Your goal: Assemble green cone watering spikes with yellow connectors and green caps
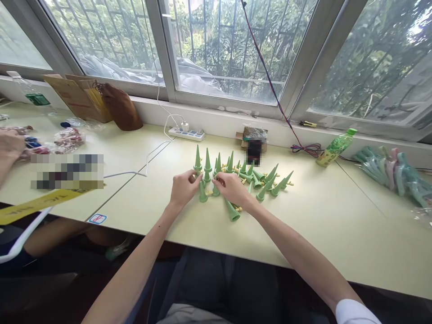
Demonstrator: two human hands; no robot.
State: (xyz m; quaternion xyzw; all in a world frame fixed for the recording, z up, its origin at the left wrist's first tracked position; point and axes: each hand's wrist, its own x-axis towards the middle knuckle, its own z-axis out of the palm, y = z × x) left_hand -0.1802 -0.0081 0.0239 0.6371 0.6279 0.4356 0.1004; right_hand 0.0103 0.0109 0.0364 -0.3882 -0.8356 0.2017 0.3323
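Observation:
Many small green plastic cones with flared bases stand and lie in a cluster on the table in front of me, with small yellow pieces among them. My left hand point(185, 187) is closed in a pinch at the left edge of the cluster, on the base of an upright green cone point(197, 158). My right hand point(232, 188) also has its fingers pinched together, close to the left hand; what lies between its fingertips is hidden. Another upright cone point(207, 160) stands between the hands. Below the right hand a cone point(232, 211) lies on its side, its hollow base towards me.
On the pale table point(324, 234) a green drink bottle point(335, 147) and bagged pastel items point(396, 173) are at the right. A power strip point(186, 133) and brown bag point(121, 107) lie near the window. Another person's hand point(10, 146) is at the left, by wrapped items point(69, 138).

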